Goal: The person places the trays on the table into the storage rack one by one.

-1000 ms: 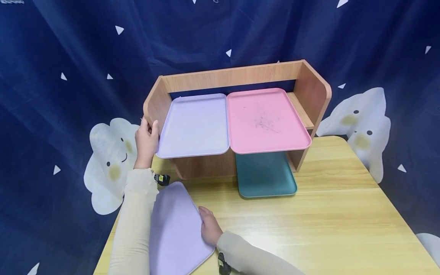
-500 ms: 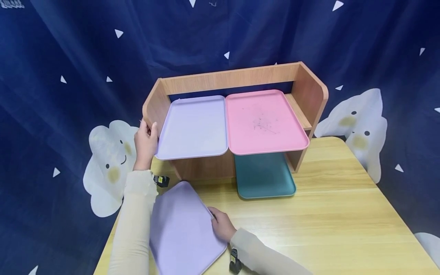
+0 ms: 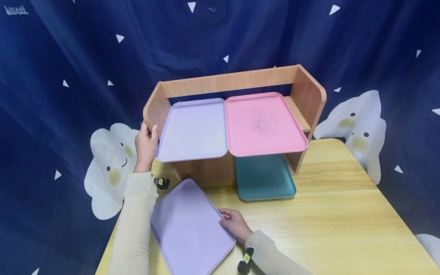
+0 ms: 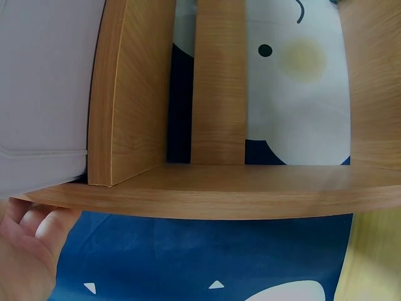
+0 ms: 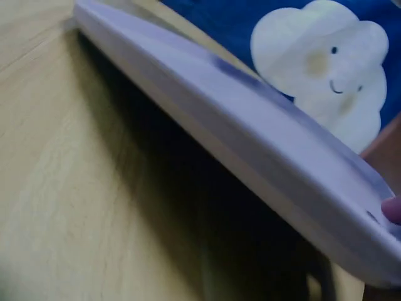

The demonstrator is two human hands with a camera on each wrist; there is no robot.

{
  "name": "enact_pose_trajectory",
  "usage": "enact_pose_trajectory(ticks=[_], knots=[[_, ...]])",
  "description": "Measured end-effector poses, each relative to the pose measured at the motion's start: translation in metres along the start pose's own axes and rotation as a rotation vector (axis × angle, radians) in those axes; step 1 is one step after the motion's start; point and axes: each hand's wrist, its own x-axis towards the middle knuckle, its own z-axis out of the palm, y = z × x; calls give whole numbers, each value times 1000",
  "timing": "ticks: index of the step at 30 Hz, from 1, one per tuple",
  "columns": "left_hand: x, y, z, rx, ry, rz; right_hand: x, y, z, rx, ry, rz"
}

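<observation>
My left hand (image 3: 146, 147) grips the left side panel of a wooden desktop shelf (image 3: 228, 81), its thumb beside a pale lavender tray on the shelf. The left wrist view catches the fingers (image 4: 53, 229) behind the panel's edge. With my right hand (image 3: 237, 225) I hold a second lavender tray (image 3: 192, 233) by its right edge, low in front of the shelf. In the right wrist view this tray (image 5: 238, 119) is tilted, one end close to the tabletop and a dark shadow beneath it; a thumb tip (image 5: 393, 210) lies on its upper face.
On the shelf's upper level, the pale lavender tray (image 3: 196, 130) and a pink tray (image 3: 266, 122) with dark marks lie side by side. A teal tray (image 3: 264, 179) sticks out from the lower right opening onto the wooden table (image 3: 326, 225). A blue curtain (image 3: 86, 49) hangs behind.
My right hand has moved to the right with the lower lavender tray, which has shifted right and turned. The left hand stays at the shelf's side panel.
</observation>
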Motion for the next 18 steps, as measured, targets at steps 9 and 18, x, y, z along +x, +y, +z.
enact_pose_trajectory(ticks=[9, 18], knots=[[-1, 1, -1, -7, 7, 4, -17, -28, -16, -47, 39, -87], [-1, 0, 0, -2, -1, 1, -12, 0, -33, -341, 144, -173]])
